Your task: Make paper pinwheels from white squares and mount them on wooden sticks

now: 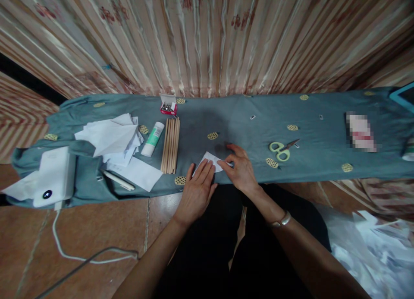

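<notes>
A small piece of white paper [211, 156], apparently folded, lies near the front edge of the cloth-covered table. My left hand [198, 193] rests flat on its left part, fingers stretched out. At the paper's right corner, my right hand [242, 171] pinches with the thumb and bent fingers. A bit of something white shows under that hand, too small to make out. Left of my hands is a row of several wooden sticks [170, 146], beside a white and green glue stick [153, 139]. Green-handled scissors [283, 150] lie open to the right.
A stack of white papers [113, 137], a pen [118, 180] and a white device [54, 176] with a cable are at left. A small red-and-white box [168, 105] of metal bits stands behind the sticks. A pixelated item [361, 132] lies far right. A curtain [207, 40] hangs behind the table.
</notes>
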`<move>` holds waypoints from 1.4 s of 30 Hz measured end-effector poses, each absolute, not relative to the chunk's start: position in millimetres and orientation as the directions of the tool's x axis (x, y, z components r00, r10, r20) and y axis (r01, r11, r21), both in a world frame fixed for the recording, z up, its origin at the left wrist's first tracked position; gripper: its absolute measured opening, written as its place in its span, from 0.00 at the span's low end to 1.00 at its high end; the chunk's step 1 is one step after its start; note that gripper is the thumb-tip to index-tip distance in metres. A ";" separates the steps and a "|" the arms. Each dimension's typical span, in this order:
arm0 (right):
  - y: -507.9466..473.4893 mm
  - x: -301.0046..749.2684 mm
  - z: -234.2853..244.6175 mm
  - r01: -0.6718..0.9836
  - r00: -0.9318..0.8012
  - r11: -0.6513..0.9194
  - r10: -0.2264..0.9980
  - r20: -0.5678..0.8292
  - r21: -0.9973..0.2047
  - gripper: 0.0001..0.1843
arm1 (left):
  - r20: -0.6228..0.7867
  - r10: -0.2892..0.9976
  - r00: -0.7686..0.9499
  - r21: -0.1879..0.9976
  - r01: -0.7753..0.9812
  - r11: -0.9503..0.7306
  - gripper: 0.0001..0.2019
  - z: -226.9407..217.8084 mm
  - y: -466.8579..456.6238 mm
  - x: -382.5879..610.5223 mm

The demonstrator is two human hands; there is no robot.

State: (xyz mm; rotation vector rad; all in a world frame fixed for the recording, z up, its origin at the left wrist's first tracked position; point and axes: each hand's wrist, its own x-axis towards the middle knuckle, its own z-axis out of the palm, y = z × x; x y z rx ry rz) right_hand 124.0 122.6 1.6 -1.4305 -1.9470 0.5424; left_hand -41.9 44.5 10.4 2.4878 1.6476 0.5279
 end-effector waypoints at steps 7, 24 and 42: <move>120.8 123.6 3.1 0.704 -0.210 0.325 0.944 0.253 -0.631 0.16 | 0.207 0.910 0.359 0.251 0.880 -0.404 0.22 10.3 45.0 -41.9; 113.9 139.6 -1.9 0.674 -0.238 0.306 0.952 0.194 -0.673 0.09 | 0.172 0.900 0.401 0.174 0.886 -0.429 0.24 8.5 34.7 -60.6; 118.0 153.2 -3.7 0.637 -0.253 0.335 0.942 0.222 -0.694 0.09 | 0.230 0.934 0.274 0.218 0.921 -0.324 0.27 -2.9 -2.8 -85.0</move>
